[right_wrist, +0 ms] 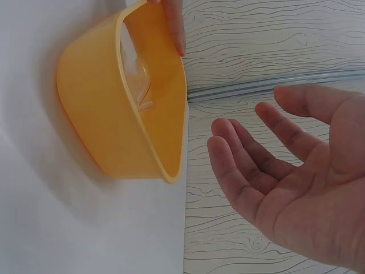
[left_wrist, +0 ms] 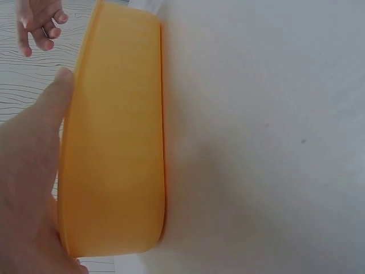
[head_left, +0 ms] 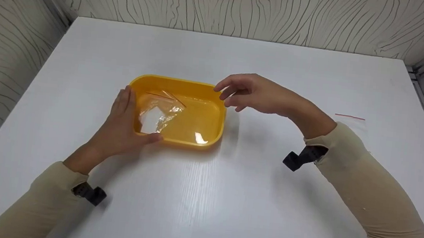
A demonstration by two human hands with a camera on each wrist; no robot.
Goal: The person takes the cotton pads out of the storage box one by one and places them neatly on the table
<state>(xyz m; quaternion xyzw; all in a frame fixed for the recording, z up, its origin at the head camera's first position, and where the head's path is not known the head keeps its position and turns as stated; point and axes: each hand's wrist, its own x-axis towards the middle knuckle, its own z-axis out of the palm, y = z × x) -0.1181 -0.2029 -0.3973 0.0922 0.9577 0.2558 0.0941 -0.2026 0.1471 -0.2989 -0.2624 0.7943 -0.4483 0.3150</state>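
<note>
A yellow plastic tub (head_left: 206, 94) stands on the white table, with clear zip bags (head_left: 166, 108) lying in its left half. Something white (head_left: 151, 118) shows in one bag. Around the tub's near left corner, my left hand (head_left: 118, 127) rests with straight fingers along the left wall and the thumb stretched along the front rim. My right hand (head_left: 258, 94) hovers at the tub's right rim, its fingers loosely bent and nothing in them. From the right wrist view, a gap separates the right fingertips (right_wrist: 219, 145) from the tub.
Another clear zip bag with a red strip (head_left: 350, 117) lies on the right of the table (head_left: 195, 200), partly hidden by the right sleeve (head_left: 367, 178). Wood-patterned panels (head_left: 227, 6) enclose the table at the back and sides.
</note>
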